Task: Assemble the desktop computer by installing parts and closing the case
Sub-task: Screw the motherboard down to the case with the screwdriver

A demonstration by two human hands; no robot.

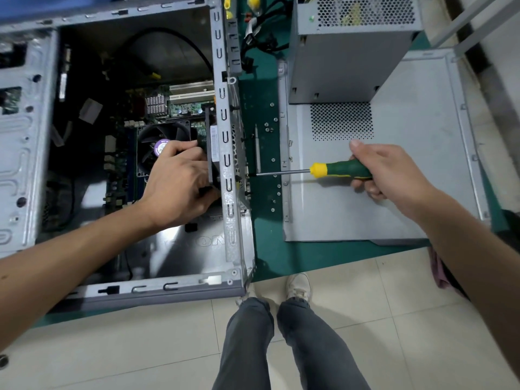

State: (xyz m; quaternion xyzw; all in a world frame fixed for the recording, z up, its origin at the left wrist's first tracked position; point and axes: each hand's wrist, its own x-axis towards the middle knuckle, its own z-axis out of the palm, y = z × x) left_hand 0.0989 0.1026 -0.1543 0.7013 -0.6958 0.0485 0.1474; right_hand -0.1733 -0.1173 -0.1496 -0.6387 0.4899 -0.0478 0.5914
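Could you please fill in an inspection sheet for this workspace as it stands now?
Surface: green mat on the bench, with loose screws between case and side panel.
Job's things: open case lying on its side, motherboard and fan inside; power supply standing on the detached side panel.
Clutter: a spare screwdriver shaft on the mat.
Hands: left hand holds a black part against the case's rear wall from inside; right hand grips a screwdriver, tip at that wall from outside.
Cables: black cable looping inside the case; loose bundle beside the power supply.
Surroundings: tiled floor, person standing at the bench edge.
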